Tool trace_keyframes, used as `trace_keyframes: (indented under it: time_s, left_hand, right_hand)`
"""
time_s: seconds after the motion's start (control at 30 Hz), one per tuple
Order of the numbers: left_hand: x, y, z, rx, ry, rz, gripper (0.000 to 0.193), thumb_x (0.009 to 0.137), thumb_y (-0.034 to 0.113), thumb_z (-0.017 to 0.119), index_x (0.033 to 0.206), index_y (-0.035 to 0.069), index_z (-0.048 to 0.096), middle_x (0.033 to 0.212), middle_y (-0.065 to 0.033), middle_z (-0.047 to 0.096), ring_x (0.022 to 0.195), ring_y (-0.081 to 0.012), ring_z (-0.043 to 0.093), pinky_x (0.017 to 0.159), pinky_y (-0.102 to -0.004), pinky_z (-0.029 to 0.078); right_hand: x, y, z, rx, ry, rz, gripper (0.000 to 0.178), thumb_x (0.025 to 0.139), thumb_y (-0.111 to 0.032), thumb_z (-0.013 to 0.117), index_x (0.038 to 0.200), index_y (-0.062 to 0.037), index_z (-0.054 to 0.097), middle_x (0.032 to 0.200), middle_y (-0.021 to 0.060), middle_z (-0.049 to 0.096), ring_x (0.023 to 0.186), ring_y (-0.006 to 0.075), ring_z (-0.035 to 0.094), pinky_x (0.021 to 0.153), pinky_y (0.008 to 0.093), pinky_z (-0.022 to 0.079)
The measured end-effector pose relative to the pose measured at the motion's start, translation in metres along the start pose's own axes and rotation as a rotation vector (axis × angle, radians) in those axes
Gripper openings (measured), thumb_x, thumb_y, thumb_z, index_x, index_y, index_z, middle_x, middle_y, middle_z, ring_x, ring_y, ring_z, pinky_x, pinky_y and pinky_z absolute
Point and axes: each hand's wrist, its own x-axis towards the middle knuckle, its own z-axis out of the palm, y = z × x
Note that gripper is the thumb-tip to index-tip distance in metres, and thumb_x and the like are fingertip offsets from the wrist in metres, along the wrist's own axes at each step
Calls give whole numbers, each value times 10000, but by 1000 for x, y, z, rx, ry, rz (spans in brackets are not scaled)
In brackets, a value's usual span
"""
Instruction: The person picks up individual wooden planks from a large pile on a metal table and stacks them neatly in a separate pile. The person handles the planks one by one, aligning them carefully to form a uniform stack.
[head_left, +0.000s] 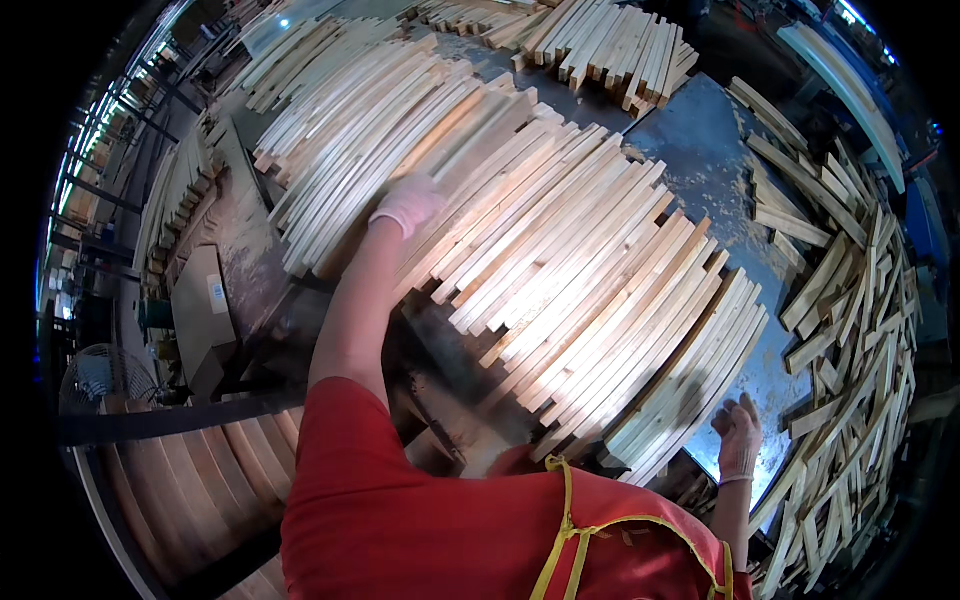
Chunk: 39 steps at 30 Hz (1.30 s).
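A long row of pale wooden strips [580, 270] lies side by side across a metal-topped table [690, 125]. My left hand [410, 205], in a light glove, reaches over the far-left part of the row, at or just above a blurred strip [470, 150]. Motion smears its fingers, so its grip cannot be made out. At the right end of the row, my right hand [738, 435], also gloved, is raised beside the last strips [690, 390]. Its fingers are loosely bent and apart, with nothing seen in them.
Offcuts [850, 400] lie in a tangled heap along the right. More strips are stacked [610, 50] at the far side. Sawdust dots the metal top. A wire fan [105, 375] and a slatted brown surface [190, 490] stand at the left.
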Motion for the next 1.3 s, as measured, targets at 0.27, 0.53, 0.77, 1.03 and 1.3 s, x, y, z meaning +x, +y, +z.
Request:
trace_keyframes:
  time_s: [0.27, 0.53, 0.77, 1.03, 1.3]
  left_hand:
    - [-37, 36, -21, 590, 308, -178, 695, 924, 549, 692, 1444, 108, 557, 1423, -123, 619, 1293, -355, 622, 1037, -479, 535]
    - [-147, 12, 47, 209, 706, -54, 672, 941, 289, 724, 1506, 17, 481, 1468, -268, 547, 1368, -445, 519, 1145, -519, 435]
    - [-294, 69, 235, -1709, 63, -804, 625, 1002, 499, 696, 1434, 59, 595, 1434, -118, 626, 1239, -302, 612, 1098, -446, 472]
    - [-378, 174, 262, -1387, -452, -445, 547, 1058, 211, 645, 1537, 6, 479, 1401, -86, 621, 1249, -207, 588, 1100, -339, 451]
    - [-300, 240, 282, -1201, -460, -44, 997, 901, 135, 785, 1656, -43, 159, 1380, -135, 618, 1184, -160, 637, 1053, -313, 509]
  right_hand:
    - [-23, 41, -29, -379, 16, 209, 612, 976, -221, 669, 1543, -78, 489, 910, 18, 650, 697, 122, 612, 573, 289, 514]
    - [-27, 34, 44, -450, -493, 299, 884, 943, -303, 746, 1616, -13, 252, 1384, 182, 634, 1168, 258, 652, 949, 375, 562]
    - [9, 66, -2, -390, -514, -12, 773, 965, -163, 684, 1634, -73, 307, 1453, 160, 591, 1311, 259, 574, 1073, 368, 490]
    - [59, 15, -48, -165, -449, 67, 733, 973, -57, 660, 1625, -28, 326, 1382, 151, 636, 1190, 249, 646, 1028, 361, 533]
    - [121, -14, -41, -953, -347, 180, 678, 929, -312, 787, 1410, 99, 544, 1246, 168, 724, 1087, 226, 698, 937, 362, 570]
